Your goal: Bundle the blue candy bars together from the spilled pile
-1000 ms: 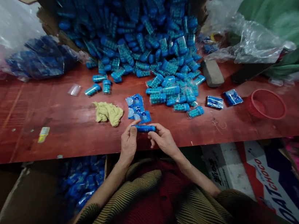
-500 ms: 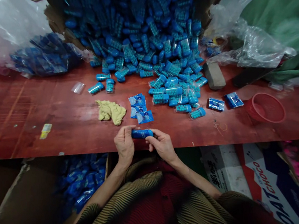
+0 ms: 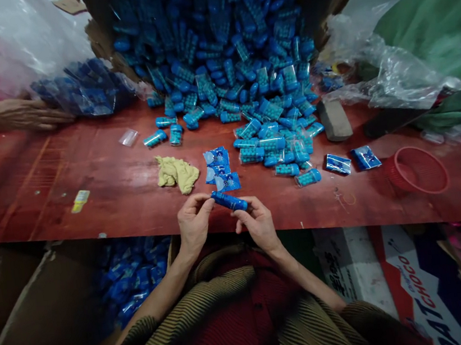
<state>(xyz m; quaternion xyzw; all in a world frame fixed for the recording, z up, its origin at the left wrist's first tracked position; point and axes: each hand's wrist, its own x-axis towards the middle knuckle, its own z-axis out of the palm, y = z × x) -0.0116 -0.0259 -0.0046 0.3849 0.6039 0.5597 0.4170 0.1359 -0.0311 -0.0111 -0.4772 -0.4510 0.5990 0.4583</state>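
Both hands pinch a blue tube (image 3: 229, 201) at the near edge of the counter (image 3: 45, 185); left hand (image 3: 192, 223) grasps one end, right hand (image 3: 258, 222) the other; blue packets (image 3: 219, 169) lie just beyond.

Dim, cool overhead light — tabletop (image 3: 44, 180) shows a soft sheen at left, no hard glare. Deep shadow under its near edge. Clear plastic (image 3: 395, 69) at right catches pale highlights. Wide-angle bending at edges; corners soft and smeared — centre reasonably sharp.
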